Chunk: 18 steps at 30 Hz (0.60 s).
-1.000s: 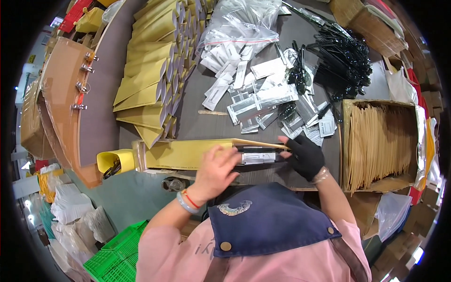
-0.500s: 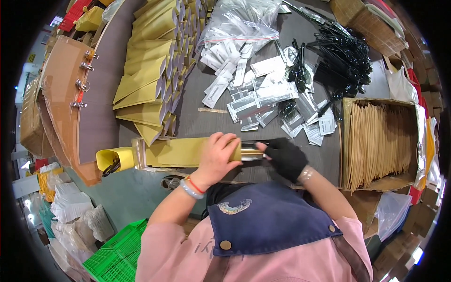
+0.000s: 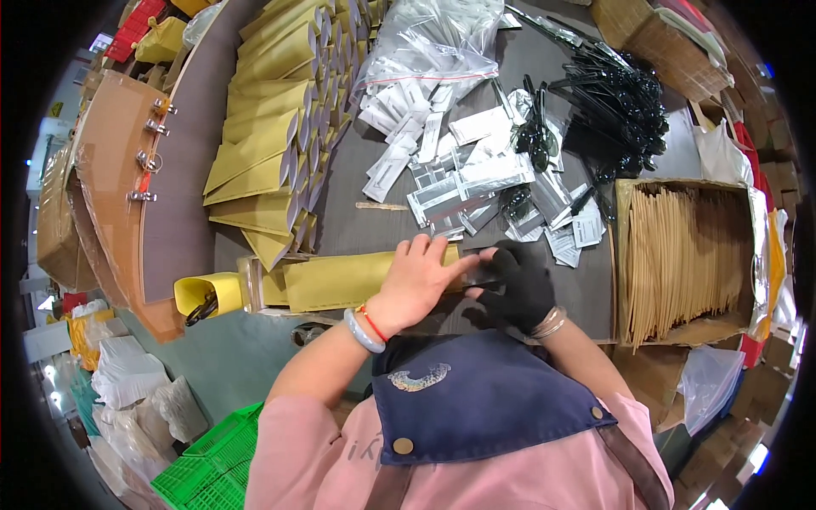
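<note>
A long yellow paper sleeve (image 3: 340,279) lies crosswise along the near edge of the table, on top of other yellow paper. My left hand (image 3: 416,285), bare, grips it near its right end, with the palm over the paper and the thumb stretched to the right. At that end is my right hand (image 3: 517,289), in a black glove with bare fingertips. Its thumb and finger close around the dark end of a bundle (image 3: 483,285) at the sleeve's mouth. The rest of the bundle is hidden by the paper and my fingers.
Rows of yellow sleeves (image 3: 255,161) stand at the back left. Beyond my hands lie silver-white packets (image 3: 472,183), a clear bag (image 3: 433,42) and black plastic spoons or ladles (image 3: 616,110). A carton (image 3: 623,255) of thin wooden sticks (image 3: 684,263) stands at the right. A yellow holder (image 3: 221,289) hangs at the left.
The pale sticks and dark piece that stuck out of the sleeve have slid leftward into it. The sleeve and my left hand have shifted right, and my left thumb now reaches toward my right hand.
</note>
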Each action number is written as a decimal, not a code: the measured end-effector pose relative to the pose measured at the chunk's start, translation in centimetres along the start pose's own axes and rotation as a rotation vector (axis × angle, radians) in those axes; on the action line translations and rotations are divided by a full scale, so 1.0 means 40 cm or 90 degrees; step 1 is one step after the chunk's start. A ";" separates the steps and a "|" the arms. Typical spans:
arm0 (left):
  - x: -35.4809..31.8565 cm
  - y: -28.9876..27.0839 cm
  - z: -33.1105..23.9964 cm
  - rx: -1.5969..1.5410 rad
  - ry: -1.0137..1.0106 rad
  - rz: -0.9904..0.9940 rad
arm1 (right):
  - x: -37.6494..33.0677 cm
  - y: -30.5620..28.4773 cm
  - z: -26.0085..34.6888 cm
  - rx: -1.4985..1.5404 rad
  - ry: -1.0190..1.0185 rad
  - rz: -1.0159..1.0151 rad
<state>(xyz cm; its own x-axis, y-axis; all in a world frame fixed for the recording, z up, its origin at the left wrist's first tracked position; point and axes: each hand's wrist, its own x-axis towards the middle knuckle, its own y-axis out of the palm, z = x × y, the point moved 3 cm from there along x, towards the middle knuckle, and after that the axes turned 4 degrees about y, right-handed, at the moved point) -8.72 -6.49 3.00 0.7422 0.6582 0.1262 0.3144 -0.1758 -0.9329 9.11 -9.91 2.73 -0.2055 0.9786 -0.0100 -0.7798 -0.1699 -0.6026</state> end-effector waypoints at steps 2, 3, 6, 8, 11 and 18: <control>0.005 -0.001 -0.014 0.053 0.032 0.064 | -0.002 -0.020 0.006 -0.237 -0.059 -0.034; 0.018 0.001 -0.022 0.053 0.050 0.098 | 0.004 -0.010 0.001 -0.286 -0.050 0.015; 0.036 -0.056 -0.040 0.045 0.074 0.131 | 0.002 -0.018 0.000 -0.331 -0.060 0.059; 0.017 -0.151 -0.032 0.045 0.055 0.137 | 0.013 -0.085 0.068 -0.333 -0.067 0.028; 0.038 -0.314 0.042 0.079 0.043 0.097 | -0.012 -0.210 0.083 -0.329 -0.012 -0.101; -0.076 -0.262 0.207 0.151 -0.251 -0.233 | -0.031 -0.162 0.050 -0.336 0.036 -0.054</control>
<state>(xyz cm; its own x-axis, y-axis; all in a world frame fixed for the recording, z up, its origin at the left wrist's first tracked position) -19.17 -0.57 9.59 0.3202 0.8753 0.3624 0.3344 0.2534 -0.9077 13.25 -10.25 8.25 -0.1111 0.9936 0.0221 -0.3861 -0.0226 -0.9222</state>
